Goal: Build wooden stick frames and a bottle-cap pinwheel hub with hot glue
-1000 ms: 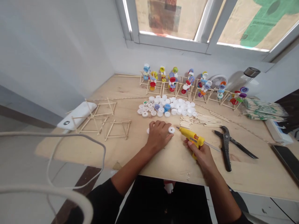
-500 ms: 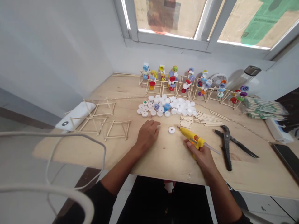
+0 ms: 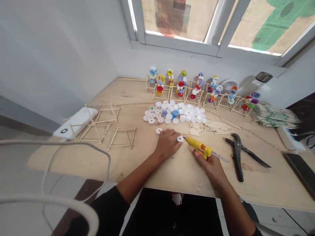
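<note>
My left hand (image 3: 168, 143) rests on the table, its fingers closed on the edge of a white bottle cap (image 3: 180, 139) with a hole in its middle. A second white bottle cap (image 3: 159, 131) lies just beyond the back of that hand. In my right hand (image 3: 211, 165) is a yellow hot glue gun (image 3: 198, 146), with a clear glue stick (image 3: 220, 157) poking out of its rear. The gun's nozzle points left and is at, or very close to, the held cap's rim. An orange light glows near its grip.
Loose white caps (image 3: 189, 111) are heaped ahead, beside short wooden sticks (image 3: 219, 126). Black-handled pliers (image 3: 237, 157) and a phone (image 3: 299, 172) lie right. Stick frames (image 3: 121, 137) and a white device (image 3: 76, 123) stand left; colourful cap wheels (image 3: 180, 84) line the back. A cable (image 3: 108, 164) loops at front left.
My left hand has moved right and taken hold of the holed cap. A second cap now shows where that hand was. The glue gun has shifted slightly left and down, its nozzle meeting the cap.
</note>
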`<act>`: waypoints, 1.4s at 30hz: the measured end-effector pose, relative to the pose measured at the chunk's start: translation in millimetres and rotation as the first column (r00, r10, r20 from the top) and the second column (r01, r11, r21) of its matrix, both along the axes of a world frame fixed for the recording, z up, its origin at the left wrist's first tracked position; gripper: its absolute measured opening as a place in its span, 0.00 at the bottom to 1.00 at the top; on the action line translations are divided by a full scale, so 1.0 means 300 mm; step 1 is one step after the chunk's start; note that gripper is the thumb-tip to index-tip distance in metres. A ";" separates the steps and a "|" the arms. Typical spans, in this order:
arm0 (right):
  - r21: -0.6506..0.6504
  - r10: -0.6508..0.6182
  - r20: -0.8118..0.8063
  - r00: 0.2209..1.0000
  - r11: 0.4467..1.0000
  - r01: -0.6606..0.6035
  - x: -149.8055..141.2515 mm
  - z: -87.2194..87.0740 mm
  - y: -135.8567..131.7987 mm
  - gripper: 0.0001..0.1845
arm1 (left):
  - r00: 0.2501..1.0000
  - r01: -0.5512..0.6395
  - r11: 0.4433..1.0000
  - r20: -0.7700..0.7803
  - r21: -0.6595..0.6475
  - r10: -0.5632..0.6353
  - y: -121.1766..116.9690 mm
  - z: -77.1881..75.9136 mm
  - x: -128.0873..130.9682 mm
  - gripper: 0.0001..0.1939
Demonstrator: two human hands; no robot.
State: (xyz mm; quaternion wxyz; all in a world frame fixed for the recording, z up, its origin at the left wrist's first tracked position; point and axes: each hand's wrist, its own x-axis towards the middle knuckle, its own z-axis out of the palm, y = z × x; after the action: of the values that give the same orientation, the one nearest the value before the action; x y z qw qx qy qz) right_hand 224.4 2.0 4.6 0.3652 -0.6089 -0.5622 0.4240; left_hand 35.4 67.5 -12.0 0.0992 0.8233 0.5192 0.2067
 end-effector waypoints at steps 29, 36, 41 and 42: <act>-0.019 -0.197 -0.171 0.965 0.980 0.196 -0.011 -0.016 -0.013 0.19 | 0.990 -0.031 0.998 0.143 0.052 0.023 0.003 0.015 0.006 0.09; 0.014 -0.303 -0.450 0.840 0.938 0.346 0.003 -0.017 -0.015 0.17 | 0.991 0.132 0.987 -0.042 0.095 -0.129 0.076 0.047 0.120 0.06; 0.001 -0.319 -0.623 0.714 0.913 0.409 0.017 -0.024 -0.012 0.13 | 0.971 0.177 0.975 -0.187 0.132 -0.151 0.108 0.033 0.190 0.08; -0.003 -0.317 -0.636 0.704 0.913 0.408 0.018 -0.025 -0.012 0.12 | 0.967 0.181 0.974 -0.204 0.135 -0.152 0.111 0.030 0.197 0.08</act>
State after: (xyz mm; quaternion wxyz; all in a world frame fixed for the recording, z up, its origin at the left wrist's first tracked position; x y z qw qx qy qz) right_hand 229.8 -1.4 -2.8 0.6476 -0.5058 -0.3060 0.4808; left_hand 94.6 100.8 -3.1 0.0026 0.8854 0.4377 0.1563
